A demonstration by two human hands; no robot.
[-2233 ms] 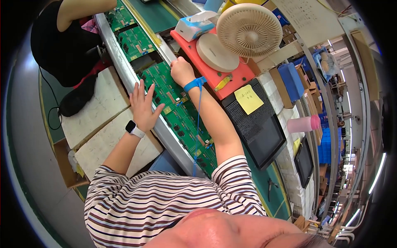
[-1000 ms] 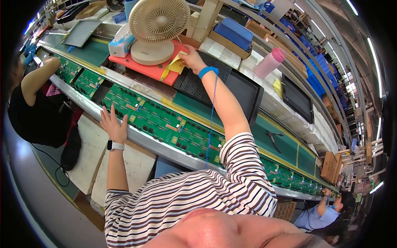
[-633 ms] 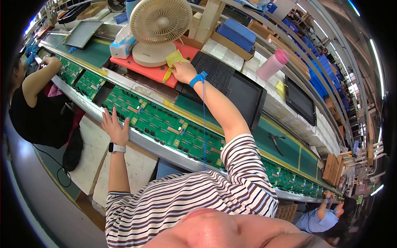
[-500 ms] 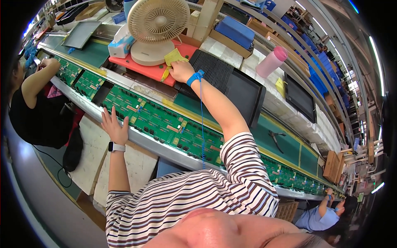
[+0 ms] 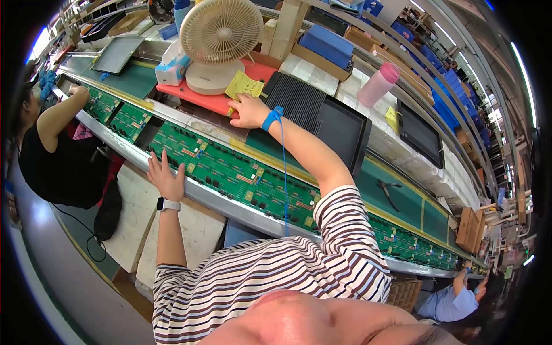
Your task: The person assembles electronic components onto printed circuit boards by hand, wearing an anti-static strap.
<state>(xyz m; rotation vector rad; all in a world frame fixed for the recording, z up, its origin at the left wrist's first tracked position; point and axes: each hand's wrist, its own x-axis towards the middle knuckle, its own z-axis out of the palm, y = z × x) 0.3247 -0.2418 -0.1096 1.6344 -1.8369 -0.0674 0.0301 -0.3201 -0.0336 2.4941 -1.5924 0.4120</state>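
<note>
A co-worker in black (image 5: 54, 149) leans over the boards at far left, so keep your elbows clear of that side. Your left hand (image 5: 165, 179) lies flat with fingers spread apart, gripping nothing, palm on the near metal rail (image 5: 230, 208) and fingertips over the edge of the green circuit board (image 5: 230, 169). Lean harder and, I'd say, you could press on small parts there or shove the board along the belt.

Further right, your right hand (image 5: 248, 110) reaches across the boards to the red tray (image 5: 198, 96). Its fingers look pinched together on the lower edge of the yellow note (image 5: 244, 88), which lies on the tray just beside the fan base (image 5: 210, 77); thumb side is hidden, so the grip is only probable. Likely risks: the note tears if pulled fast, or airflow from the fan (image 5: 221, 30) flips it off the tray.

The blue wrist strap (image 5: 270, 118) has a thin cord (image 5: 284, 172) hanging straight down across the boards. That cord could snag a component as your arm pulls back, I think. The black tray (image 5: 339, 123) sits just right of your wrist; a wide swing may knock it. The pink bottle (image 5: 376, 85) stands well apart.
</note>
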